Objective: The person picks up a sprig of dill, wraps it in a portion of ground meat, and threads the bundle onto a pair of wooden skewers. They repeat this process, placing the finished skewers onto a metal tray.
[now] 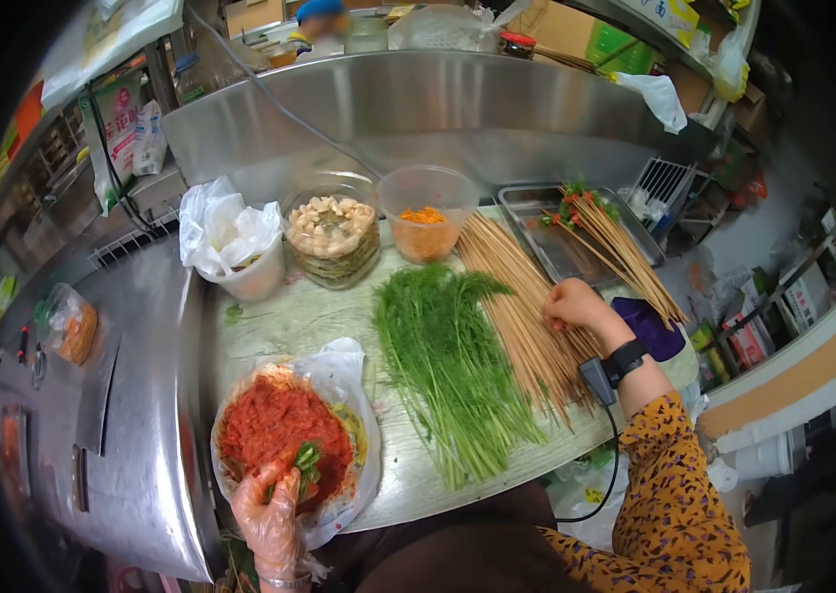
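At the bottom left of the frame, the left hand, in a thin clear glove, pinches a small bundle of green leafy stems and presses it into the mound of red minced filling. The filling lies on a plastic-lined round plate.

At centre right, the bare right hand, a black band on its wrist, rests with curled fingers on the heap of thin bamboo skewers. Whether it already grips one, I cannot tell. The skewers' long axis runs from upper left to lower right, and the right hand is much the nearer.

Between the two hands a long bunch of green chives lies on the pale worktop. Behind stand a glass jar of pale chunks, a clear tub of orange shreds, and a steel tray of loaded skewers.
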`<state>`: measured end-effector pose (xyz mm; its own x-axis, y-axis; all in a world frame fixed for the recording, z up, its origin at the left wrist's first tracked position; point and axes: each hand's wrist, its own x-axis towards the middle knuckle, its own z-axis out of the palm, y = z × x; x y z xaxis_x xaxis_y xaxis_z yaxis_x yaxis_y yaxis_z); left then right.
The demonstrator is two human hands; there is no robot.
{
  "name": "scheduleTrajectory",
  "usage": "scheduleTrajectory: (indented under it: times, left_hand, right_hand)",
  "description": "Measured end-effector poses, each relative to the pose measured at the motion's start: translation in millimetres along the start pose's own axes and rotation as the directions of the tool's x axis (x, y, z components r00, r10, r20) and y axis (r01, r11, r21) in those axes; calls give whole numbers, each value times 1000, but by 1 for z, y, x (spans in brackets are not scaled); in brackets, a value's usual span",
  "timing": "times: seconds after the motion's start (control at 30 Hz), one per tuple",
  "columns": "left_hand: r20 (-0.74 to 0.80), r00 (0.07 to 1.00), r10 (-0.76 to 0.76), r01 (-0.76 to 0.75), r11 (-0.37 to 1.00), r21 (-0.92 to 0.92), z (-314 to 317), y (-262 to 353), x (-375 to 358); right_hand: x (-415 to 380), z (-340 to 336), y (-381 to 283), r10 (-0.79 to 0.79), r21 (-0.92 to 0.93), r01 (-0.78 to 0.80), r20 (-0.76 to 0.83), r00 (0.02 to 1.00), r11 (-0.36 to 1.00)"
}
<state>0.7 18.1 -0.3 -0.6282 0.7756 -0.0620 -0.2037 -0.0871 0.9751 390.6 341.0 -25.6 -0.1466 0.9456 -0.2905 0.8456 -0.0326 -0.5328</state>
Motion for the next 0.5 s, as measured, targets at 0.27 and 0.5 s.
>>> scheduleTrajectory:
  times: [0.27, 0.5]
  left_hand:
    - [31, 999, -21, 21, 1000, 16, -7, -7, 4]
    - [92, 996, -23, 32, 994, -108, -3, 0, 7]
  right_hand:
    - [3, 9, -9, -94, -399, 89, 8, 996, 912]
    - [-34, -22, -47, -186, -529, 138, -38, 982, 838]
